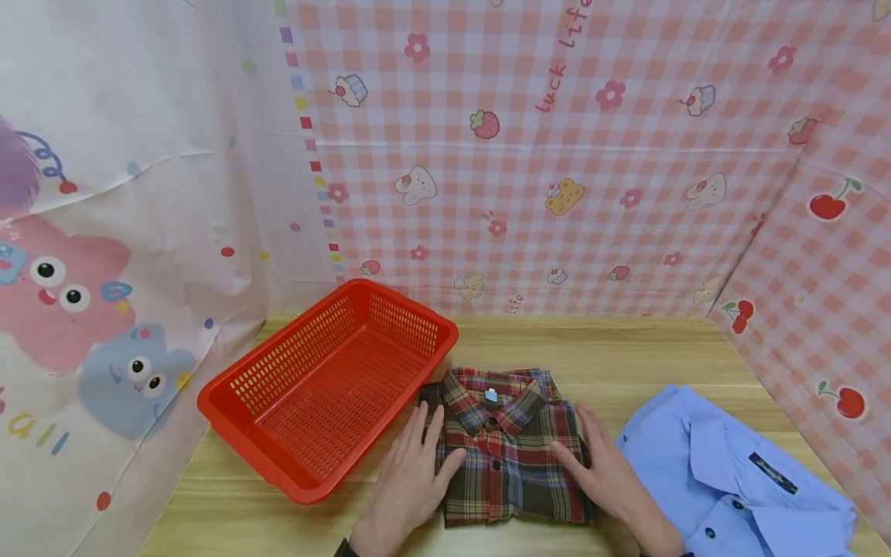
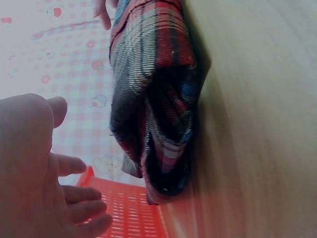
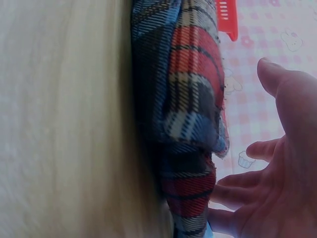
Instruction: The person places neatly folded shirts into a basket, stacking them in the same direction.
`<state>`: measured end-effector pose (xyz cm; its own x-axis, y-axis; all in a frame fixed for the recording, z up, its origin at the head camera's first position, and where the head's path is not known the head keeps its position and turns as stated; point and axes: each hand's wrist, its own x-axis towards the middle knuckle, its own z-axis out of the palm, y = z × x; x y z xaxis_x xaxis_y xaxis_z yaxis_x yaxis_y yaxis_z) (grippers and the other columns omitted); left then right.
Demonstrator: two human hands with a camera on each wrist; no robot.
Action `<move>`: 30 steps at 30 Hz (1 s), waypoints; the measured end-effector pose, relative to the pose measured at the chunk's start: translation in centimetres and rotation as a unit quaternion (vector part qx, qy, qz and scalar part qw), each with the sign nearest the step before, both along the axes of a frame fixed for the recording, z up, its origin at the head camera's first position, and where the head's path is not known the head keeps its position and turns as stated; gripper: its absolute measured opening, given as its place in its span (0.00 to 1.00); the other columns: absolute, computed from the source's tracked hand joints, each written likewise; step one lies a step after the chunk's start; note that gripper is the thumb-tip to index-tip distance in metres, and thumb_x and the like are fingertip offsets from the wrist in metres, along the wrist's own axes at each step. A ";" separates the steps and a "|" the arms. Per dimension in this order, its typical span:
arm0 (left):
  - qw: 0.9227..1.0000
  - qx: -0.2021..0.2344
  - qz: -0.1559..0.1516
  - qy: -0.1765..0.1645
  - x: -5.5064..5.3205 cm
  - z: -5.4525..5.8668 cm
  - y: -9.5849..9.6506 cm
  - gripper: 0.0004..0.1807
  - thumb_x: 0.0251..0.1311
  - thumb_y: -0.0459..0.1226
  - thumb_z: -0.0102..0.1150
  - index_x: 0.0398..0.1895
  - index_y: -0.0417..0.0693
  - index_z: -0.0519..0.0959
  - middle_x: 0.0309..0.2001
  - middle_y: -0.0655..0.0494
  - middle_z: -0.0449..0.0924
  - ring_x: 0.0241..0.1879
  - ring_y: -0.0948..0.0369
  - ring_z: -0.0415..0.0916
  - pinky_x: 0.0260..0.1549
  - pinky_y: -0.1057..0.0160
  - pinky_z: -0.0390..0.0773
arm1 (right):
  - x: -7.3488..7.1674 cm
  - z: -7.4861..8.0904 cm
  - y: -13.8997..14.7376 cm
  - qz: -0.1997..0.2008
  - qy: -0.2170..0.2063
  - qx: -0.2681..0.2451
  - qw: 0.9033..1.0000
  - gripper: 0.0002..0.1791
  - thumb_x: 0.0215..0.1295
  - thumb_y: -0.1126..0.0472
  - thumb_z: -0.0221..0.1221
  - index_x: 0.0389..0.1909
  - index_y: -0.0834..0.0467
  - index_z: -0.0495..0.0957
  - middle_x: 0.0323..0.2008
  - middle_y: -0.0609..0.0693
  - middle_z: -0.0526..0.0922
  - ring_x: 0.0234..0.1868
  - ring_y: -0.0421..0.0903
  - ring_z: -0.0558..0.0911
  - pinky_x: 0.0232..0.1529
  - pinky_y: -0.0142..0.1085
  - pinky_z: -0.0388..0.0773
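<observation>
A folded plaid shirt (image 1: 497, 464) in red, dark and cream lies on the table, its collar toward the back wall. At its left edge is my left hand (image 1: 411, 472), fingers extended and thumb over the cloth. My right hand (image 1: 604, 468) is at the opposite edge, thumb also over the shirt. In the left wrist view, the left hand (image 2: 54, 183) has its fingers spread beside the shirt's layered folds (image 2: 166, 134). The right wrist view has the right hand (image 3: 277, 173) with loosely straight fingers close to the shirt's side; whether they touch it is unclear.
A red plastic basket (image 1: 327, 483) with perforated walls stands left of the plaid shirt, nothing inside it. To the right lies a folded light blue shirt (image 1: 703, 495), partly cut off by the frame. Patterned cloth walls (image 1: 529, 162) enclose the wooden table (image 1: 592, 340).
</observation>
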<state>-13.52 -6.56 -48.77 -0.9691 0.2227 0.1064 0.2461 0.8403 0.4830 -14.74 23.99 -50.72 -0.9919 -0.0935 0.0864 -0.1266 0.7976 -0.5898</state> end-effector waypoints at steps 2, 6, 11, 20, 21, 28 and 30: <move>1.000 0.007 0.011 -0.007 -0.1 -0.2 0.0 0.41 0.70 0.60 0.44 0.77 0.47 0.54 0.76 0.38 0.48 0.74 0.43 0.48 0.65 0.38 0.59 | 0.0 -0.1 -0.1 -0.002 -0.002 -0.001 1.000 0.47 0.69 0.36 0.52 0.77 0.61 0.47 0.73 0.71 0.52 0.69 0.73 0.57 0.62 0.68 0.59; 0.999 0.016 0.034 -0.025 -0.2 -0.6 0.0 0.41 0.70 0.60 0.44 0.78 0.47 0.53 0.75 0.34 0.48 0.73 0.39 0.50 0.65 0.35 0.58 | 0.1 -0.3 -0.2 -0.003 -0.011 0.000 1.000 0.48 0.69 0.36 0.52 0.77 0.59 0.46 0.73 0.72 0.50 0.68 0.74 0.59 0.60 0.68 0.61; 0.996 0.037 0.057 -0.052 -0.2 -1.0 -0.1 0.42 0.69 0.62 0.43 0.78 0.49 0.53 0.73 0.30 0.51 0.70 0.34 0.54 0.64 0.32 0.57 | 0.0 -0.2 -0.5 0.001 -0.051 -0.009 0.999 0.48 0.70 0.35 0.50 0.78 0.59 0.43 0.73 0.73 0.46 0.69 0.74 0.57 0.61 0.68 0.60; 0.985 0.117 0.089 -0.092 -0.4 -2.0 0.0 0.44 0.69 0.64 0.42 0.77 0.46 0.54 0.72 0.26 0.51 0.70 0.32 0.52 0.65 0.31 0.53 | 0.0 -0.2 -0.7 0.008 -0.081 -0.026 0.996 0.49 0.71 0.35 0.49 0.78 0.58 0.40 0.74 0.72 0.44 0.71 0.72 0.52 0.65 0.67 0.56; 0.983 0.123 0.093 -0.095 -0.4 -2.1 0.0 0.44 0.68 0.64 0.42 0.77 0.46 0.54 0.72 0.26 0.51 0.70 0.31 0.52 0.65 0.32 0.53 | 0.0 -0.3 -0.7 0.008 -0.081 -0.029 0.996 0.49 0.71 0.35 0.49 0.78 0.59 0.40 0.74 0.72 0.44 0.71 0.71 0.52 0.65 0.67 0.55; 0.974 0.164 0.120 -0.101 -0.5 -2.6 0.0 0.45 0.68 0.65 0.40 0.77 0.46 0.53 0.72 0.29 0.52 0.71 0.33 0.50 0.66 0.33 0.52 | 0.2 -0.8 -0.8 0.002 -0.073 -0.036 0.997 0.49 0.70 0.34 0.49 0.78 0.60 0.42 0.74 0.70 0.48 0.72 0.69 0.52 0.68 0.64 0.53; 0.972 0.172 0.127 -0.102 -0.6 -2.6 0.0 0.45 0.68 0.65 0.41 0.77 0.46 0.54 0.72 0.30 0.54 0.71 0.33 0.51 0.65 0.32 0.52 | 0.2 -1.0 -0.8 0.000 -0.075 -0.039 0.996 0.50 0.69 0.33 0.49 0.78 0.59 0.42 0.74 0.69 0.48 0.73 0.68 0.52 0.68 0.64 0.53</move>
